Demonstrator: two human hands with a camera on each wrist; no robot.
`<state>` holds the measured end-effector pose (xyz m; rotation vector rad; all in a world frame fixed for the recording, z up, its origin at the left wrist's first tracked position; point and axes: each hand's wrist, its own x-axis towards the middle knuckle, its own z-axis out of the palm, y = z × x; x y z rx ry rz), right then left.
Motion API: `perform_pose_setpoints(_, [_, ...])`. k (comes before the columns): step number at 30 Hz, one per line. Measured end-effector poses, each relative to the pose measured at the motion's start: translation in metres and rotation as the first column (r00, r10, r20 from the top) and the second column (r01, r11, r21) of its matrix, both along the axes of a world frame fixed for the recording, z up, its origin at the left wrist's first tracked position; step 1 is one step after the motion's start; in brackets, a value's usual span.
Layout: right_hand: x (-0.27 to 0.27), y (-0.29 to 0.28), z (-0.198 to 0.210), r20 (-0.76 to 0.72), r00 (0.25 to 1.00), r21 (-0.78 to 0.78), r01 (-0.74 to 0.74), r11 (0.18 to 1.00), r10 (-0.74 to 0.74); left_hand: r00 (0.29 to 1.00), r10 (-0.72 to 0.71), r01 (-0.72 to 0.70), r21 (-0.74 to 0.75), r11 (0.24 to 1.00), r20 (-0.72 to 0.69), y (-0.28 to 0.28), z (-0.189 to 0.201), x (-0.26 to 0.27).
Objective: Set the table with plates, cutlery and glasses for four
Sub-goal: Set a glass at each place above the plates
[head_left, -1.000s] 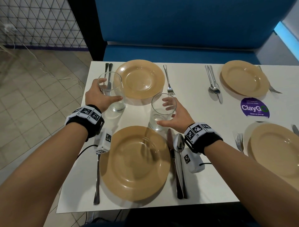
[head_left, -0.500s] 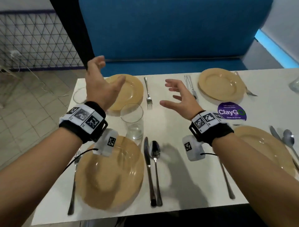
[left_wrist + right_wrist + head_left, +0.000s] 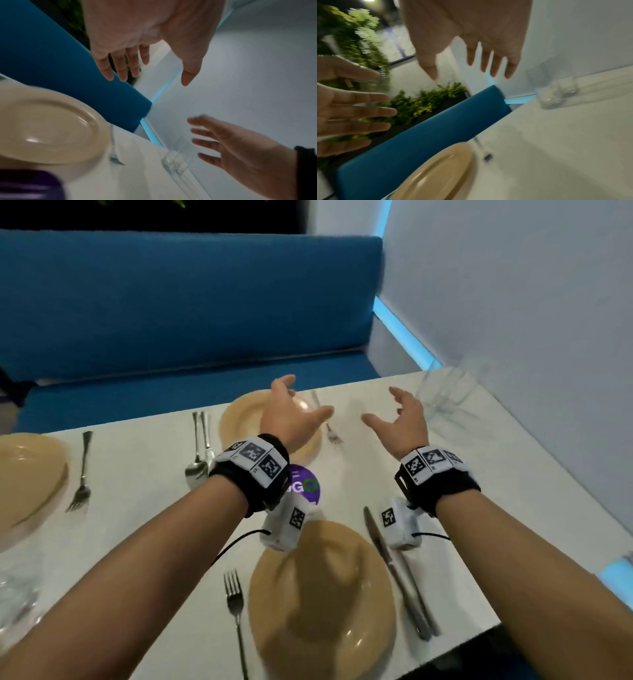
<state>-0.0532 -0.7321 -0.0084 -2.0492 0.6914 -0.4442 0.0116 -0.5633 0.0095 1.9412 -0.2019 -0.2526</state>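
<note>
Head view, hands: left hand (image 3: 291, 416) and right hand (image 3: 400, 422) both raised over the table (image 3: 144, 474), fingers spread wide, holding nothing.
Head view, target: two glasses (image 3: 445, 395) at the far right corner by the wall, upright, blurred.
Head view, direction: glasses lie ahead and right of both hands; right hand is nearer, just beside them, not touching.
Left wrist view: right hand (image 3: 240, 146) reaches toward the glasses (image 3: 175, 163) (bases only are clear); far plate (image 3: 51, 128) sits left of them, a fork between.
Right wrist view: glasses (image 3: 556, 94) stand side by side, right of the fingers (image 3: 494, 63), apart from them.
Judgement: likely a reach for one glass each (two settings here have none).
</note>
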Motion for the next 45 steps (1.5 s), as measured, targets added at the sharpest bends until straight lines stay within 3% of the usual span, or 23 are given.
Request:
perform_pose_setpoints(2, [-0.006, -0.059, -0.012, -0.035, 0.981, 0.017, 0.193, 0.981, -0.192, 0.995, -0.097, 0.097, -0.015, 0.995, -0.029, -0.057, -0.01, 0.006])
perform_pose_setpoints(5, [-0.005, -0.139, -0.032, -0.147, 0.948, 0.092, 0.298, 0.95, -0.283, 0.979, -0.194, 0.194, -0.013, 0.981, -0.068, -0.143, -0.025, 0.017])
perform_pose_setpoints(13, [0.04, -0.285, -0.076, -0.3, 0.935, 0.156, 0.242, 0.958, -0.188, 0.966, -0.177, 0.183, 0.015, 0.983, -0.19, -0.316, -0.08, 0.045])
perform_pose_setpoints(20, [0.077, -0.318, -0.087, -0.181, 0.981, 0.266, 0.118, 0.957, -0.071, 0.991, -0.068, 0.069, 0.009, 0.998, -0.119, -0.358, -0.11, 0.056])
perform_pose_setpoints(24, [0.084, -0.319, -0.092, -0.12, 0.987, 0.322, 0.145, 0.935, -0.112, 0.997, -0.02, 0.025, 0.055, 0.998, -0.079, -0.357, -0.115, 0.06])
perform_pose_setpoints(31, [0.063, -0.286, -0.084, -0.029, 0.999, 0.138, 0.048, 0.989, -0.045, 1.0, 0.011, -0.008, 0.1, 0.995, -0.026, -0.317, -0.104, 0.049])
perform_pose_setpoints(36, [0.045, -0.218, -0.057, 0.046, 0.998, 0.093, -0.037, 0.995, 0.033, 1.0, 0.016, -0.019, 0.129, 0.991, 0.023, -0.229, -0.073, 0.033])
perform_pose_setpoints(41, [0.019, -0.119, -0.047, 0.05, 0.988, 0.102, -0.152, 0.983, 0.148, 0.982, 0.189, -0.189, 0.062, 0.98, 0.004, -0.105, -0.055, 0.015])
perform_pose_setpoints(45, [-0.001, -0.049, -0.052, 0.034, 0.974, 0.143, -0.225, 0.964, 0.222, 0.968, 0.249, -0.247, 0.08, 0.966, -0.014, -0.017, -0.048, 0.003])
